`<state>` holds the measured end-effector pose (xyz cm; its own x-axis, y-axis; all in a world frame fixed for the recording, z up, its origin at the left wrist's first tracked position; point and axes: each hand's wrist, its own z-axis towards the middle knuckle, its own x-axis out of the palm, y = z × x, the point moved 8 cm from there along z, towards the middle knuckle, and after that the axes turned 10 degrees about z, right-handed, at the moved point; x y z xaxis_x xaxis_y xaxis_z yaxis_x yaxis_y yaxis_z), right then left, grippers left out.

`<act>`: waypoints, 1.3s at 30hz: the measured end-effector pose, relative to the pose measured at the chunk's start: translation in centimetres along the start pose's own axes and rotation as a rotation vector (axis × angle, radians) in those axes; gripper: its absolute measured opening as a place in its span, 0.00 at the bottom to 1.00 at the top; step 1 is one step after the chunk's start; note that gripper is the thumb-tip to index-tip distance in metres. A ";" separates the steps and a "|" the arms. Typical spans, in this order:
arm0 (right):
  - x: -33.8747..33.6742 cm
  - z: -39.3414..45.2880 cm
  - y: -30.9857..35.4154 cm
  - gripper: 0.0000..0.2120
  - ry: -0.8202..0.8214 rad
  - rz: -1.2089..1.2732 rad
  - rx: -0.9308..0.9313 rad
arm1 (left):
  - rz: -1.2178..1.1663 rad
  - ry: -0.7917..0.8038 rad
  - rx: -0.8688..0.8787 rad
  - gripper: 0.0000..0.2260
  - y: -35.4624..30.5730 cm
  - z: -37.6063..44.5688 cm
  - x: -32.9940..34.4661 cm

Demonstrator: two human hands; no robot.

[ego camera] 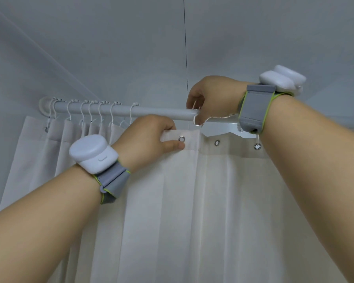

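A white shower curtain [192,201] hangs below a white rod [155,111]. My left hand [149,137] pinches the curtain's top hem right beside a metal eyelet [181,138], thumb under the hem. My right hand [213,99] is up at the rod and pinches a white curtain hook [197,121] against it. Two more eyelets [217,142] sit along the hem to the right, the far one [257,146] hanging from a hook. On the left, several hooks [90,111] on the rod carry the bunched curtain.
The rod ends in a round wall mount [43,106] at the left. Grey walls and ceiling [131,48] are close above, with a dark seam line [186,58] running down. Both wrists wear grey bands with white devices.
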<state>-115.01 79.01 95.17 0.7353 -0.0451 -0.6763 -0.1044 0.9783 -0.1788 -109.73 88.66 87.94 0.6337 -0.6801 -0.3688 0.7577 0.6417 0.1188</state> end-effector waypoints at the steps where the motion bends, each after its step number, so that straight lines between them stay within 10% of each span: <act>1: -0.2 0.0 -0.2 0.17 -0.005 0.000 0.024 | 0.009 -0.013 0.010 0.14 -0.1 -0.1 -0.2; 20: 0.8 0.0 -2.6 0.08 0.155 0.559 0.094 | -0.103 0.057 -0.018 0.12 0.0 -0.7 -1.1; 39: 2.2 1.5 -1.5 0.20 0.168 0.453 0.083 | -0.037 -0.017 -0.204 0.11 0.7 -0.6 -0.3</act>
<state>-112.23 77.74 94.98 0.5092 0.3639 -0.7799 -0.3300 0.9195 0.2136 -109.45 89.50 87.56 0.6101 -0.7091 -0.3535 0.7342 0.6737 -0.0844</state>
